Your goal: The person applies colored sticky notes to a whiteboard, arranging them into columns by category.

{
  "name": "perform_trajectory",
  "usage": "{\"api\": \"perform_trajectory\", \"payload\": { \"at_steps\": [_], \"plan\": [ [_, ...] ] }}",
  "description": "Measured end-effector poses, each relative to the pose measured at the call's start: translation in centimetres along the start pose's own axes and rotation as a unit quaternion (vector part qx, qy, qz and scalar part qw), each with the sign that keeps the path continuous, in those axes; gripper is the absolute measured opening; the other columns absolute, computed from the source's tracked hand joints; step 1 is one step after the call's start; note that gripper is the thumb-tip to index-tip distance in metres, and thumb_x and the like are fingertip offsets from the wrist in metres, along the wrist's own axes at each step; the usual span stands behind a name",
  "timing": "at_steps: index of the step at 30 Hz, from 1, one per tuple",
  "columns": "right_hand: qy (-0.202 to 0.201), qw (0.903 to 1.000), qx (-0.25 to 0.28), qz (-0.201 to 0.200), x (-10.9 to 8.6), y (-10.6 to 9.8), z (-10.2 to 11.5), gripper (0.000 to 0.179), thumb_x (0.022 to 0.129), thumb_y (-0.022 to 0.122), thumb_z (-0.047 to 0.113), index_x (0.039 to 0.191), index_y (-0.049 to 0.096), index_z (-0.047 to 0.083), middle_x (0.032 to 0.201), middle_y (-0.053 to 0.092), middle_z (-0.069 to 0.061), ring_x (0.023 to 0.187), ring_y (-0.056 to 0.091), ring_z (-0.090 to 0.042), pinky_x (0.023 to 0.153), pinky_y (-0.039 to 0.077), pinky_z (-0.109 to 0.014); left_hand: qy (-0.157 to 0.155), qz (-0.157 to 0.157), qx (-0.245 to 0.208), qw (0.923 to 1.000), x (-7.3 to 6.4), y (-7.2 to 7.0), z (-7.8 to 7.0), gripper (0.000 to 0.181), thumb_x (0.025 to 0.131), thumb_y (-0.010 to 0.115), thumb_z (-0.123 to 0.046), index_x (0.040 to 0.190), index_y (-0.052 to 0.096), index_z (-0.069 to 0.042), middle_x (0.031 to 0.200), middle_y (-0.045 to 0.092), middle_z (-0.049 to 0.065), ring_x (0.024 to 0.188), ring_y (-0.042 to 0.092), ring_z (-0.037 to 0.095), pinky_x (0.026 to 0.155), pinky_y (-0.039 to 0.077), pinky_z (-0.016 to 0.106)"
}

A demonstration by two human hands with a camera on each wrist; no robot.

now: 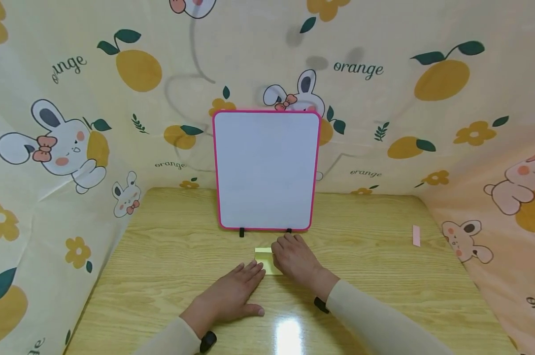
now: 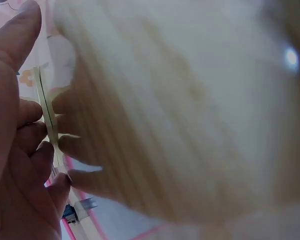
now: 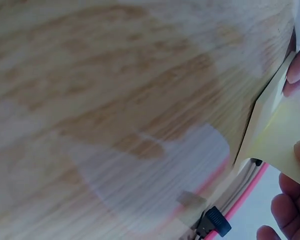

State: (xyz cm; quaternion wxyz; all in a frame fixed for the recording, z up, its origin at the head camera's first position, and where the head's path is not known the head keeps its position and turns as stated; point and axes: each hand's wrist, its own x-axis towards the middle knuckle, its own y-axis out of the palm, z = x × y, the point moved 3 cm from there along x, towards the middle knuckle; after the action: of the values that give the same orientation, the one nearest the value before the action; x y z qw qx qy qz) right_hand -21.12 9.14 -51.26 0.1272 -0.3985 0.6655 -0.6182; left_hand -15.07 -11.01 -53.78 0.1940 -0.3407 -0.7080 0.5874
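A yellow sticky note pad (image 1: 272,268) lies on the table in front of a whiteboard. My left hand (image 1: 235,295) rests flat at its left edge, with straight fingers and the thumb spread toward me. From the right, my right hand (image 1: 296,259) curls over the pad and pinches its top sheet. In the right wrist view that yellow sheet (image 3: 280,145) bends up from the pad (image 3: 262,107), between a thumb and curled fingers (image 3: 290,207). Part of the pad is hidden under my right hand in the head view.
The whiteboard (image 1: 267,170), pink-framed, stands upright on small black feet (image 1: 242,232) behind the pad. A pink paper strip (image 1: 416,235) lies at the table's right side. Patterned cloth walls (image 1: 374,29) enclose the wooden table (image 1: 161,276) at the back and sides.
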Motion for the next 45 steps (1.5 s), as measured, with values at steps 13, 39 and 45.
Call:
{"api": "perform_trajectory", "payload": {
  "at_steps": [13,39,45],
  "plan": [
    [-0.003,0.9996,-0.027,-0.004,1.3,0.3,-0.8,0.023,0.097,0.073,0.019,0.085,0.054,0.011,0.081,0.057,-0.001,0.082,0.053,-0.022,0.072,0.046,-0.033,0.002,0.004,0.019,0.9998,0.0,0.0,-0.2,0.093,0.100,0.051,-0.071,0.166,0.032,-0.008,0.174,0.028,0.009,0.163,0.023,0.025,0.133,0.024,0.045],
    [0.017,0.9991,-0.028,0.029,3.5,0.9,-2.0,0.016,0.099,0.071,0.015,0.094,0.058,0.008,0.089,0.063,-0.004,0.086,0.054,-0.024,0.075,0.046,-0.036,0.001,0.004,0.014,0.9999,-0.1,0.1,-0.1,0.092,0.101,0.051,-0.070,0.166,0.033,-0.008,0.175,0.026,0.008,0.163,0.022,0.024,0.133,0.024,0.045],
    [0.026,0.9987,-0.020,0.039,3.8,0.9,-2.3,0.016,0.100,0.071,0.017,0.096,0.059,0.007,0.090,0.063,-0.006,0.087,0.054,-0.025,0.076,0.046,-0.037,0.007,0.001,0.014,0.9999,-0.1,-0.1,-0.3,0.091,0.101,0.052,-0.069,0.165,0.035,-0.006,0.174,0.029,0.010,0.162,0.025,0.026,0.132,0.026,0.047]
  ]
}}
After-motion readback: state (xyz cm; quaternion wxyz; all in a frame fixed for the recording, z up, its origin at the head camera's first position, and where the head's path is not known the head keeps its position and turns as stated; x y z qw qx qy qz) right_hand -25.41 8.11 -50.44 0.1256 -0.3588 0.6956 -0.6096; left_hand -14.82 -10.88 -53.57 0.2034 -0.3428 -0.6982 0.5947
